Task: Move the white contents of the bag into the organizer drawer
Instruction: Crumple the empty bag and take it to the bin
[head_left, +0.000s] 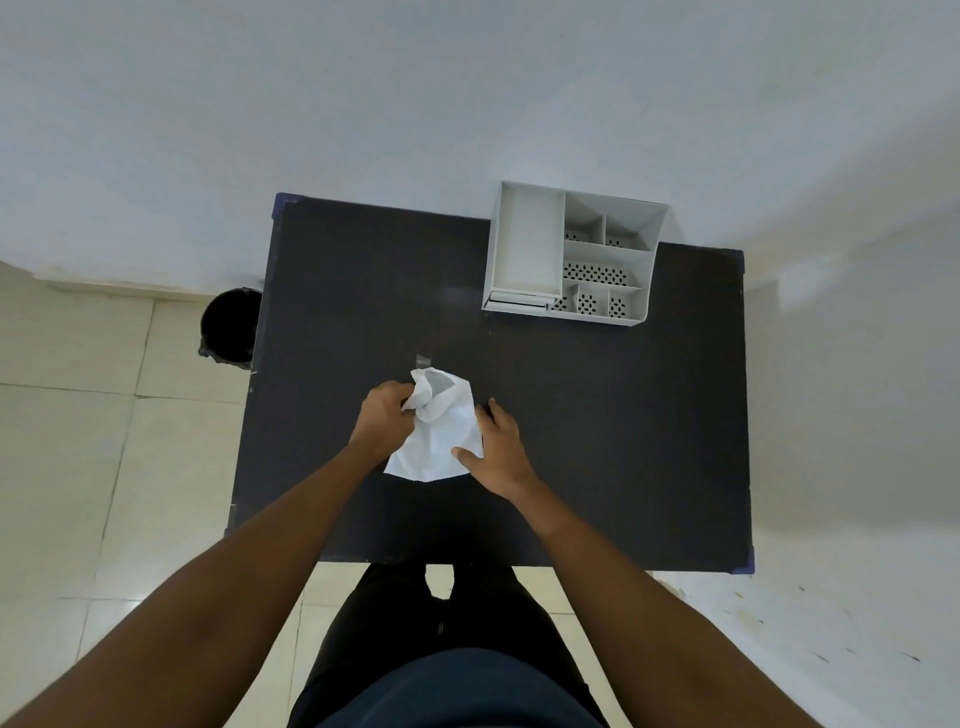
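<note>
A white bag (441, 431) lies near the middle of the frame on a dark table (597, 441), between the person's two hands. The left hand (384, 415) sits at the bag's upper left edge, its fingers curled shut on a bunched fold of the bag near the mouth. The mouth gapes a little toward the top of the frame (a grey shadow shows inside, but what the bag holds cannot be made out). The right hand (498, 447) rests against the bag's right side with its fingers spread apart: the thumb presses on the lower right part of the bag, the other fingers lie along its right edge, and nothing is pinched between them. The lower left corner of the bag pokes out below both hands, flat on the table.

A white organizer (571, 254) stands in the upper right of the table, well apart from the bag and hands. It has one long open tray on its left side and several smaller compartments with perforated bottoms on its right. A black bin (231, 325) stands on the tiled floor (67, 441) just beside the table's left edge.
</note>
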